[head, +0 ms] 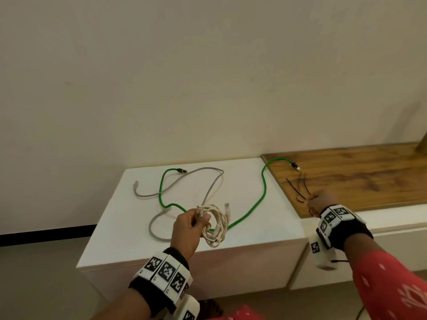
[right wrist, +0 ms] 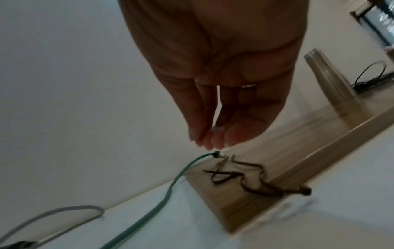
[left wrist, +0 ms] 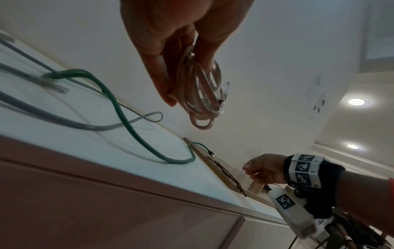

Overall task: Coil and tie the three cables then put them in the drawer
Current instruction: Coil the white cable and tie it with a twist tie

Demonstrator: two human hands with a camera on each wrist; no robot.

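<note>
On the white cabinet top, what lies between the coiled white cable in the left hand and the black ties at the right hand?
In the head view, only the green cable crosses that stretch of white cabinet top, between the white coil and black ties.

Cream cable (head: 213,224), wound into a loose coil with clear plugs poking out, held above the white cabinet top (head: 265,204); green cable (head: 254,205) uncoiled, snaking across that top, one dark plug near the wall, the other on the wooden board (head: 369,176); grey cable (head: 184,181) uncoiled in wide loops, crossing the green one; thin black ties (head: 300,188) scattered on the board's near corner
</note>
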